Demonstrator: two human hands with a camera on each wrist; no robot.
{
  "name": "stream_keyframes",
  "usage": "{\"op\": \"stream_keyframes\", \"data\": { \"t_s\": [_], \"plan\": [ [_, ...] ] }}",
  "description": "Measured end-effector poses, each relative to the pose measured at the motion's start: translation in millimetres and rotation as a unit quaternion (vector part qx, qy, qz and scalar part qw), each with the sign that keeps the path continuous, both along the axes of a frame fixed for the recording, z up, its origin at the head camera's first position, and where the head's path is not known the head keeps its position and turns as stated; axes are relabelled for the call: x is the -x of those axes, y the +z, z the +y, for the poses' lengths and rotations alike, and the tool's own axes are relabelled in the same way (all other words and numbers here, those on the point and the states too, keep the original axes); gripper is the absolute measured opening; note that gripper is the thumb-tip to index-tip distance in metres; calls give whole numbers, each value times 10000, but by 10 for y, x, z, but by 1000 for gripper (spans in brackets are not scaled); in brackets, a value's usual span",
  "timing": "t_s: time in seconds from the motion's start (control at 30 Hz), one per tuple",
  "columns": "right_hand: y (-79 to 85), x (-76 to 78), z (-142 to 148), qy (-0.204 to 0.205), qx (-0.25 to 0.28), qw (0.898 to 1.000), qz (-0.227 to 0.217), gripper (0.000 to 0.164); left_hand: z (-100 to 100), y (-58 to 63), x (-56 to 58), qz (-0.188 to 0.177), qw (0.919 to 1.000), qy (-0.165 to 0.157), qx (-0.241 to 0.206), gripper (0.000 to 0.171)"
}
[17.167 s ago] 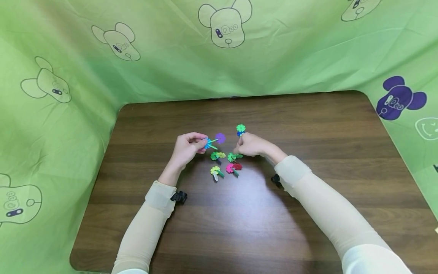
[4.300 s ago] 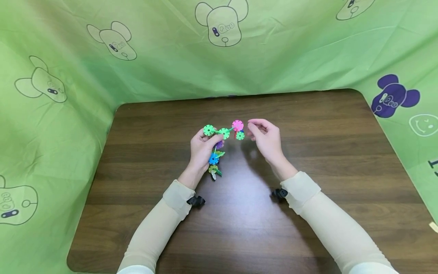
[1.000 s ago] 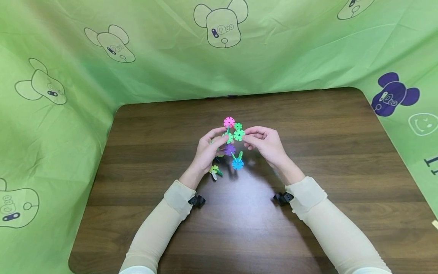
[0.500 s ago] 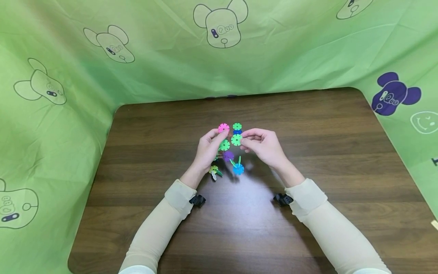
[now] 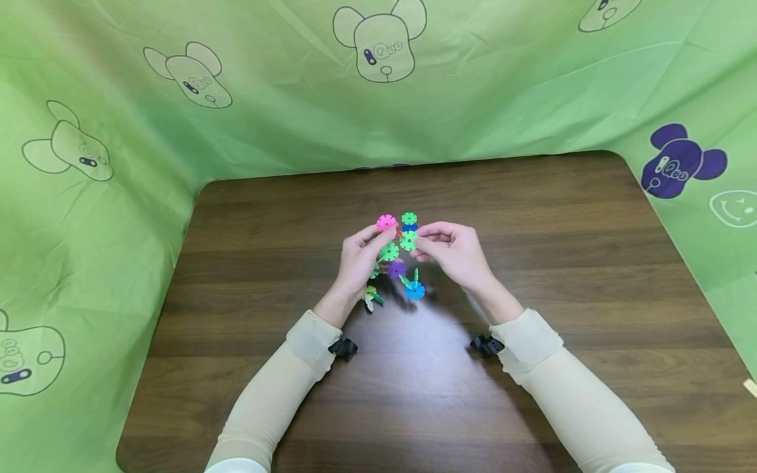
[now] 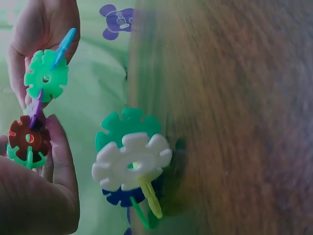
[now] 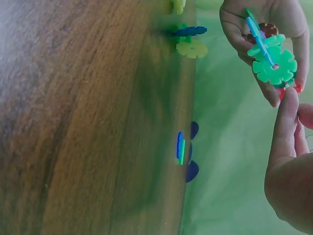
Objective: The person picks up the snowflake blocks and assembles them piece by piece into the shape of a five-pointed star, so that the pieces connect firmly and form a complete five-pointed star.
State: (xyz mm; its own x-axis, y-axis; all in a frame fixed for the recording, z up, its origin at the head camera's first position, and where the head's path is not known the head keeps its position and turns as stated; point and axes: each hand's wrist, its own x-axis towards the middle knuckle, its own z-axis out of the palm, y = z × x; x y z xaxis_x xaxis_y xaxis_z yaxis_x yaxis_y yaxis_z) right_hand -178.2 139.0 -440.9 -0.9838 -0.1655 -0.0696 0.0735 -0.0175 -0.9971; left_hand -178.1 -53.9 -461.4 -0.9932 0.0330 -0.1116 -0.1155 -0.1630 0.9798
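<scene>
My left hand (image 5: 357, 263) grips a joined cluster of notched plastic snowflake discs. A pink disc (image 5: 387, 223) sits by the thumb tip, with a green disc (image 5: 389, 251), a purple disc (image 5: 396, 269) and a blue disc (image 5: 415, 291) below. With thumb and finger, my right hand (image 5: 458, 256) pinches the edge of another green disc (image 5: 408, 241), close against the cluster. A red disc (image 7: 290, 90) shows at the right fingertips in the right wrist view. A dark red disc (image 6: 29, 137) lies within the left hand; the palm hides other parts.
Beyond the hands on the brown table (image 5: 532, 217) lie a green disc (image 5: 409, 218) and a blue disc (image 5: 409, 228). Nearer, a small group with a white disc (image 6: 132, 161) stands partly behind the left hand. A green cloth (image 5: 284, 125) surrounds the back and sides.
Loose disc groups from the earliest frame are now joined in the left hand. The right hand, free 4.3 s ago, now pinches a green disc. Over the last second the pink disc came nearer.
</scene>
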Motion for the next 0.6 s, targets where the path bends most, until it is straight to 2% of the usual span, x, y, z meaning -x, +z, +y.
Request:
{"op": "stream_keyframes", "data": {
  "t_s": [0.3,0.6],
  "plan": [
    [-16,6,5,150,-4,9999,34,22,7,-7,-23,-79,9997,98,-216,34],
    [-35,45,-15,352,-413,9985,32,26,-92,29,-16,-283,9990,228,-276,35]
  ]
}}
